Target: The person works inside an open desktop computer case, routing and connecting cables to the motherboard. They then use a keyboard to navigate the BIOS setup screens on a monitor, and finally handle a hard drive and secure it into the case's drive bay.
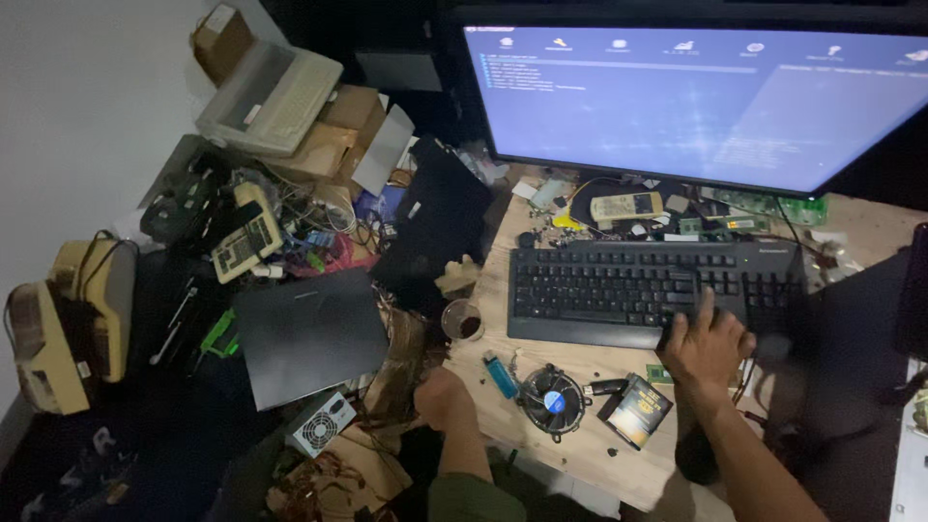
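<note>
Fingers (pixel 704 307) on keyboard (pixel 619 280), probably pressing keys

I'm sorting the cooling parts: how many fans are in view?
2. A round CPU cooler fan lies on the desk's front edge between the hands; a grey power supply fan sits lower left in the clutter. Others may be buried.

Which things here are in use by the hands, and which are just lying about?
In use: keyboard under the right hand; monitor. The left hand rests at the desk edge.

Lying about: cooler fan, lighter, glass, laptop, power supply.
</note>
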The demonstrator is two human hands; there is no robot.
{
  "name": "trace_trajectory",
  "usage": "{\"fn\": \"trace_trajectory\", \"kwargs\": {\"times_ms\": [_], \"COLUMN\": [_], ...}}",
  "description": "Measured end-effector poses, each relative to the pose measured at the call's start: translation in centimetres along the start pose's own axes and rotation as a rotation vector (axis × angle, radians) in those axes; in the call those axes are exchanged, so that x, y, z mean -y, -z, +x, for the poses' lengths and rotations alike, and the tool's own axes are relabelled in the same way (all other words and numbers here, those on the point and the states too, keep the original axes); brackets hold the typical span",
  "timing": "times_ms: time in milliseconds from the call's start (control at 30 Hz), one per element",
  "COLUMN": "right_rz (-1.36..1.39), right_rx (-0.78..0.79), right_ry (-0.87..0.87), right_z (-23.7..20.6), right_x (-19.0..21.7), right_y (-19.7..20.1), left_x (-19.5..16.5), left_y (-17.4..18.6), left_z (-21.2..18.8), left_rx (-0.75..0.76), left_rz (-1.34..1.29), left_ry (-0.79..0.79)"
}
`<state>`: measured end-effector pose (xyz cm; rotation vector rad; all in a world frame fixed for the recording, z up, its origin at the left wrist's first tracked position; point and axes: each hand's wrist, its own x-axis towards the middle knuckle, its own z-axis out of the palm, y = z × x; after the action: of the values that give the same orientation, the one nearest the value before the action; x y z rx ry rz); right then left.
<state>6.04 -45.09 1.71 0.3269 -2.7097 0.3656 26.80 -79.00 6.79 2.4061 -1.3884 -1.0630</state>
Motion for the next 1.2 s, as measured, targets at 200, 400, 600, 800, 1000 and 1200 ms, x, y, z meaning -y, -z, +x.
{"fn": "trace_trajectory", "kwargs": {"times_ms": [200,400,600,800,1000,1200], "right_rz": [0.050,0.104,0.044,0.110,0.175,0.147], "right_rx": [0.087,0.078,0.259,0.125,0.085,0.039], "right_ry": [-0.054,-0.030,-0.021,0.007,0.004,0.038], "right_z": [0.1,0.2,0.8,0.9,0.4,0.4], "right_x": [0.1,0.1,0.9,0.9,0.5,0.2], "right_y": [-0.2,0.0,1.6,2.9,2.9,1.9], "left_x": [-0.7,-1.1,-0.7,0.0,1.0,0.0], "left_y": [1.1,1.2,1.1,0.9,0.0,0.3], "left_z": [-0.8,-0.9,-0.4,-1.4,-0.8,-0.9], "left_rx": [-0.001,0.019,0.033,0.066,-0.023,-0.018], "left_rz": [-0.023,0.013,0.018,0.015,0.093,0.086], "left_ry": [0.007,0.031,0.043,0.063,-0.044,0.008]}}
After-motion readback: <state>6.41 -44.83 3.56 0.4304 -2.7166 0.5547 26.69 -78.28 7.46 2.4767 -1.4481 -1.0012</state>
